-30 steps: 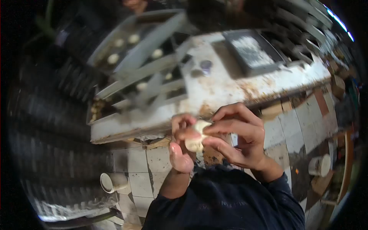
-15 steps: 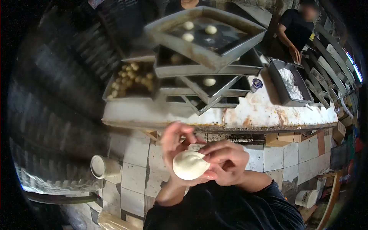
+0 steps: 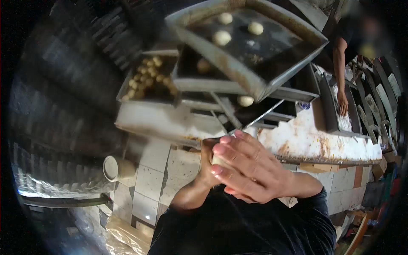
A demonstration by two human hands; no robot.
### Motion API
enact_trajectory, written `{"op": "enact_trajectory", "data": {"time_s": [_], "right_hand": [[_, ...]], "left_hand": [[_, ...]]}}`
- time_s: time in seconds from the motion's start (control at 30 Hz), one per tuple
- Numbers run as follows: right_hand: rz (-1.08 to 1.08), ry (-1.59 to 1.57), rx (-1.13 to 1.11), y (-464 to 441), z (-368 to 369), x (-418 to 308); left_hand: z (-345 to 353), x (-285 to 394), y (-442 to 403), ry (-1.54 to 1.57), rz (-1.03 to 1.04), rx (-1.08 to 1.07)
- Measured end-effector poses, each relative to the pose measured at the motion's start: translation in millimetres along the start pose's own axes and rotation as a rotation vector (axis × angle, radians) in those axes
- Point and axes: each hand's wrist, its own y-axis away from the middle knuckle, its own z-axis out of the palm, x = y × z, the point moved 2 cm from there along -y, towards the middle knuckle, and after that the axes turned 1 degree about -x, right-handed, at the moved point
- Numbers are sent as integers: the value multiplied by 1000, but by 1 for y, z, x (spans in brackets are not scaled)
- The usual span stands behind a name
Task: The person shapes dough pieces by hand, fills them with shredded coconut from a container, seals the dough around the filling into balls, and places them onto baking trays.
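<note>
A pale dough ball [image 3: 217, 161] lies between my two hands in front of my chest, and only a small part of it shows. Beneath and to the left of it, my left hand [image 3: 207, 168] cups the dough, its fingers mostly hidden. My right hand [image 3: 253, 170] covers the ball from the right, fingers long and slightly bent over its top. Just beyond my hands rises a crosswise stack of metal trays; the top tray [image 3: 293, 63] carries three dough balls [image 3: 222, 38]. Another dough ball [image 3: 245, 101] sits in a lower tray.
Many small dough balls [image 3: 146, 78] fill a tray at the left of the white worktable [image 3: 148, 119]. On the right, a co-worker's hand [image 3: 342, 104] reaches into a dark bin [image 3: 329, 106] of white powder. A bucket [image 3: 117, 168] stands on the tiled floor.
My right hand has moved from pinching the dough's edge to covering it, hiding most of the ball. The view has shifted nearer the trays. The co-worker's hand is now in the bin.
</note>
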Motion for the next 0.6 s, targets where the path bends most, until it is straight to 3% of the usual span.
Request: {"op": "enact_trajectory", "data": {"time_s": [0.07, 0.1, 0.17, 0.23, 0.27, 0.3, 0.37, 0.43, 0.5, 0.53, 0.57, 0.6], "right_hand": [[-73, 57, -33, -4, -12, 20], [-167, 128, -86, -5, -22, 28], [-266, 194, -155, -7, -45, 45], [-186, -47, -275, -16, -68, 65], [-154, -138, -206, -31, -80, 76], [-42, -239, -201, -39, -89, 85], [105, -343, -230, -54, -100, 120], [314, -251, -303, -83, -103, 151], [280, -153, -334, -89, -72, 192], [503, -81, -761, -94, -71, 191], [310, 26, -909, -81, -69, 197], [331, -10, -1001, -83, -65, 197]], "left_hand": [[17, 7, -18, -291, 251, -113], [18, 8, -31, -289, 260, -106], [23, 11, -57, -188, 315, -405], [45, 30, -58, -201, 213, -281], [50, 60, -62, -614, 399, -246], [47, 56, -73, -380, 335, -404], [34, 68, -75, -284, -9, -569], [23, 81, -84, -283, -31, -531], [9, 82, -92, -273, 155, -485], [4, 85, -95, -288, 275, -454], [-6, 82, -94, -212, 320, -433], [-19, 82, -89, -162, 299, -385]]}}
